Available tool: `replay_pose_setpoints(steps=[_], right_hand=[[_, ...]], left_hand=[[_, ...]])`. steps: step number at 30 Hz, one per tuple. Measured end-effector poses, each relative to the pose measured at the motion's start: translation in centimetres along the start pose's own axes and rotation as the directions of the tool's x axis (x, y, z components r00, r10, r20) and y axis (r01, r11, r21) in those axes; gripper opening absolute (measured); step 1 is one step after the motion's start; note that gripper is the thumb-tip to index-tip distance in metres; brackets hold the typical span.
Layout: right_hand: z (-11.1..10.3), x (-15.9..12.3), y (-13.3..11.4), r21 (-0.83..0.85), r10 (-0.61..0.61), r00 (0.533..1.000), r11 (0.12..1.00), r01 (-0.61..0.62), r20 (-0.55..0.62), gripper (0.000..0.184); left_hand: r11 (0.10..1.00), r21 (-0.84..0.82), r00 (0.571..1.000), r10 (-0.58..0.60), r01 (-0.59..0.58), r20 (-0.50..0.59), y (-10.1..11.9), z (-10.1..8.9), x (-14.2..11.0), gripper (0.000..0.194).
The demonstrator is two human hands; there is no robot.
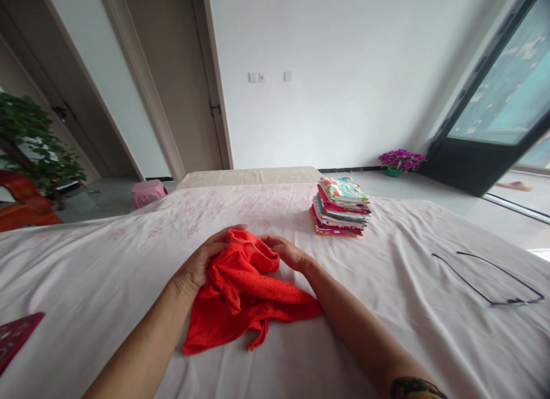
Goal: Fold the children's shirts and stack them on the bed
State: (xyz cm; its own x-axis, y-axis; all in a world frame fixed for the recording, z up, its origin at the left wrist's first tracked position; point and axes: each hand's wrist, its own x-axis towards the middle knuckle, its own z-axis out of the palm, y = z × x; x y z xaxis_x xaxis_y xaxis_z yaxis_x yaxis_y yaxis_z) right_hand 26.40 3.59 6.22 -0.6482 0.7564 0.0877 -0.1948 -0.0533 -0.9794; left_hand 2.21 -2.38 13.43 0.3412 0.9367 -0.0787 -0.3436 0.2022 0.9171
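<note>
A bright red garment (253, 290) with small eyelet holes lies bunched on the sheet, its upper end raised off the cloth. An opening like a neckline or waistband faces right at its top. My left hand (208, 256) is closed on the garment's left side, with fingers curled over the far edge. On the other side my right hand (286, 251) grips the far right rim, its fingertips partly hidden behind the fabric. The lower part spreads loosely toward me, with a short strip or tie hanging at its front edge.
A stack of folded printed cloths (341, 210) stands right of my hands on the pale sheet (146, 273). Dark-framed glasses (492, 301) lie at the right. A dark red patterned item (19, 336) sits at the left edge. Beyond are a pink stool (148, 192) and purple flowers (400, 158).
</note>
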Motion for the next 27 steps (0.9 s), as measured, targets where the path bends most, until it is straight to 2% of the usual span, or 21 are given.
replay_pose_setpoints(steps=[2,6,8,11,13,15,16,18,19,20,22,24,27], right_hand=[[-0.1,-0.6,-0.6,0.025,-0.005,1.0,1.0,0.005,0.014,0.044],[-0.2,-0.9,-1.4,0.008,0.005,0.982,1.0,-0.006,0.191,0.054],[0.0,-0.5,-0.8,-0.033,0.039,0.979,0.999,-0.033,0.2,0.05],[0.1,0.5,0.4,-0.104,0.107,0.993,0.989,-0.102,0.046,0.037],[-0.3,1.3,0.4,-0.114,0.052,0.99,0.991,-0.067,-0.129,0.03],[-1.2,1.8,-1.1,-0.117,-0.094,0.94,0.991,0.058,-0.329,0.024],[-1.7,2.0,-2.3,-0.125,-0.173,0.889,0.983,0.132,-0.425,0.022],[-2.7,2.1,-5.2,-0.161,-0.281,0.774,0.96,0.231,-0.568,0.019],[-3.1,2.1,-6.8,-0.18,-0.315,0.723,0.949,0.26,-0.615,0.019],[-3.4,1.9,-8.2,-0.221,-0.346,0.694,0.938,0.266,-0.631,0.019],[-3.4,1.4,-10.7,-0.337,-0.422,0.646,0.905,0.26,-0.635,0.018],[-2.9,0.4,-12.6,-0.5,-0.522,0.621,0.835,0.231,-0.585,0.017],[-1.6,-1.8,-14.9,-0.702,-0.661,0.586,0.681,0.208,-0.468,0.014]], left_hand=[[0.997,0.057,0.996,0.052,-0.048,-0.068,0.4,-0.7,0.2,0.058],[0.987,0.116,0.98,0.129,-0.112,-0.15,1.2,-1.5,0.6,0.059],[0.984,0.101,0.972,0.16,-0.144,-0.172,1.6,-1.8,0.7,0.057],[0.98,0.095,0.964,0.19,-0.175,-0.185,2.3,-2.5,0.6,0.058],[0.972,0.148,0.962,0.208,-0.183,-0.179,3.0,-3.3,0.5,0.063],[0.947,0.265,0.963,0.223,-0.179,-0.148,3.7,-4.4,0.6,0.069],[0.921,0.351,0.966,0.227,-0.171,-0.126,4.0,-5.1,0.6,0.071],[0.812,0.561,0.958,0.266,-0.162,-0.108,4.4,-6.4,1.0,0.071],[0.725,0.67,0.942,0.314,-0.16,-0.115,4.6,-6.9,1.2,0.067],[0.623,0.768,0.916,0.38,-0.151,-0.128,4.7,-7.3,1.5,0.06],[0.416,0.902,0.832,0.537,-0.119,-0.137,5.1,-7.6,1.8,0.045],[0.238,0.967,0.745,0.661,-0.094,-0.09,5.6,-7.2,1.6,0.034],[0.059,0.996,0.599,0.8,-0.065,-0.008,7.0,-5.4,0.2,0.029]])
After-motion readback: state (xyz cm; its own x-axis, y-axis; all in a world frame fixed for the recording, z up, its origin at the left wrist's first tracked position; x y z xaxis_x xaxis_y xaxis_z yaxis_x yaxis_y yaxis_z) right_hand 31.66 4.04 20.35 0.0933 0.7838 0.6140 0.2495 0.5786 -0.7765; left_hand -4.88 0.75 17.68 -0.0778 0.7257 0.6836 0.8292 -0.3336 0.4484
